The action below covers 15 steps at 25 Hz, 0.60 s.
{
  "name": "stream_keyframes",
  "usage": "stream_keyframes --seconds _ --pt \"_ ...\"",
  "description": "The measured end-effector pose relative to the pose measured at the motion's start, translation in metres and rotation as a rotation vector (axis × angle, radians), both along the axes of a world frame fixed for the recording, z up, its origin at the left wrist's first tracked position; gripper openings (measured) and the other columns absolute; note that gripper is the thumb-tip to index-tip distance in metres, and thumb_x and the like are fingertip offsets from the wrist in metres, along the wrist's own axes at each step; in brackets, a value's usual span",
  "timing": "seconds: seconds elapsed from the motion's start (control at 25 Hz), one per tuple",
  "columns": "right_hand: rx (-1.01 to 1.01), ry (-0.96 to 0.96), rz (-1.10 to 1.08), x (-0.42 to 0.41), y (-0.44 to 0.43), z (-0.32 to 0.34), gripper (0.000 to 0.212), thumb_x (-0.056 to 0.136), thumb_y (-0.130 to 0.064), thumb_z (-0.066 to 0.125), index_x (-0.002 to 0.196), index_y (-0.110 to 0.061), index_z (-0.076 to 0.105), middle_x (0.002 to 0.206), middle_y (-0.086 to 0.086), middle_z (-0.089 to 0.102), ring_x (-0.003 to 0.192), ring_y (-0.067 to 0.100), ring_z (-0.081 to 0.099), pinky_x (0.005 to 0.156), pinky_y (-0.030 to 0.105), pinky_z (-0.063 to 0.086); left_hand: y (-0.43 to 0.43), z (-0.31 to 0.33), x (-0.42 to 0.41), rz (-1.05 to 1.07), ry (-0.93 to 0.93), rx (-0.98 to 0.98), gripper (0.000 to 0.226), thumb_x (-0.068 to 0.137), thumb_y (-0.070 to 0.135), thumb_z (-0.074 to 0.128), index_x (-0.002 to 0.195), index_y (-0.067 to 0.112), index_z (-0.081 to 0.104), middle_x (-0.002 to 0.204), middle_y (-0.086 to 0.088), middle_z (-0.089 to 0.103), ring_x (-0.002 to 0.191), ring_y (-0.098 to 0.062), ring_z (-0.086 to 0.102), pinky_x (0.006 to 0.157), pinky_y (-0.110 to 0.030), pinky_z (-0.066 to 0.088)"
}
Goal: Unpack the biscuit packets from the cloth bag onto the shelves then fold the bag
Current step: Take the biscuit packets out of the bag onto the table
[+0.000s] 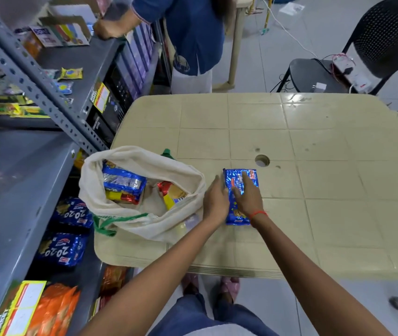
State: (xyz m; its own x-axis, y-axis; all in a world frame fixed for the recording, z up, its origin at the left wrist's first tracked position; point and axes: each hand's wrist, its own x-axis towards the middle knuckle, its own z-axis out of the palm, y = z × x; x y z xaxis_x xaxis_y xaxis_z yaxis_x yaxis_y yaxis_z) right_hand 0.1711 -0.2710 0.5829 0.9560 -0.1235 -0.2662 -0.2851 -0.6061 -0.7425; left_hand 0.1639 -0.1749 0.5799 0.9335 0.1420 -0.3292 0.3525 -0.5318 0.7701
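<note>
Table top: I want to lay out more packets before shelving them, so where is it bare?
The table is free right of the blue packet and beyond the round hole. Its near-left corner is crowded: the cloth bag and both hands.

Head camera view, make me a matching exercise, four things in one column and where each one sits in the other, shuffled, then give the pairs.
Things:
1. Shiny blue biscuit packet under both hands
2. Cream cloth bag with green handles
3. Black perforated plastic chair
4. Orange snack packets

Places:
A. On the grey metal shelf, bottom left
B. Beyond the table's far right corner
C. Flat on the beige plastic table, near its round hole
D. Open at the table's left edge

Pairs: 1-C, 2-D, 3-B, 4-A
</note>
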Motion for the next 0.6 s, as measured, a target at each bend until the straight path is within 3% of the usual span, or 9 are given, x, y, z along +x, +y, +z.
stream_keyframes --seconds 0.12,0.2,0.28,0.44,0.6 --pt "0.085 -0.169 0.114 0.002 0.065 0.019 0.027 0.088 -0.004 0.057 0.114 0.003 0.061 0.116 0.024 0.064 0.107 0.035 0.060 0.096 0.042 0.046 0.059 0.011 -0.006 0.359 -0.226 0.075 0.040 0.092 0.003 0.046 0.131 0.005 0.050 0.133 -0.016 0.055 0.124 -0.030 0.049 0.104 -0.037 0.040" --pt "0.111 -0.121 0.268 0.002 0.107 0.021 0.016 0.087 -0.002 0.054 0.095 -0.001 0.068 0.101 0.024 0.070 0.088 0.028 0.064 0.078 0.032 0.047 0.100 0.004 -0.007 0.541 -0.132 0.172 0.033 0.092 0.007 0.050 0.125 0.006 0.053 0.131 -0.017 0.054 0.123 -0.031 0.048 0.102 -0.042 0.042" --pt "-0.043 -0.024 0.454 0.003 0.135 0.013 0.018 0.089 -0.003 0.047 0.095 -0.004 0.064 0.109 0.026 0.067 0.090 0.025 0.060 0.075 0.028 0.042 0.128 -0.011 -0.003 0.504 0.075 0.163 0.035 0.092 0.015 0.055 0.124 0.002 0.055 0.131 -0.021 0.056 0.122 -0.034 0.051 0.103 -0.043 0.043" --pt "-0.471 0.112 0.485 0.019 0.142 -0.007 0.044 0.091 -0.013 0.047 0.131 0.006 0.040 0.139 0.028 0.042 0.126 0.038 0.043 0.105 0.040 0.034 0.145 -0.027 0.003 0.322 0.304 -0.004 0.058 0.086 0.030 0.066 0.134 0.003 0.048 0.125 -0.021 0.062 0.114 -0.036 0.059 0.097 -0.042 0.048" --pt "-0.351 0.234 0.382 0.034 0.135 -0.006 0.042 0.089 -0.030 0.057 0.115 0.003 0.058 0.122 0.022 0.062 0.113 0.032 0.057 0.094 0.034 0.042 0.144 -0.033 0.011 0.383 0.320 -0.112 0.060 0.084 0.025 0.069 0.133 -0.003 0.047 0.132 -0.022 0.058 0.119 -0.034 0.057 0.099 -0.041 0.048"
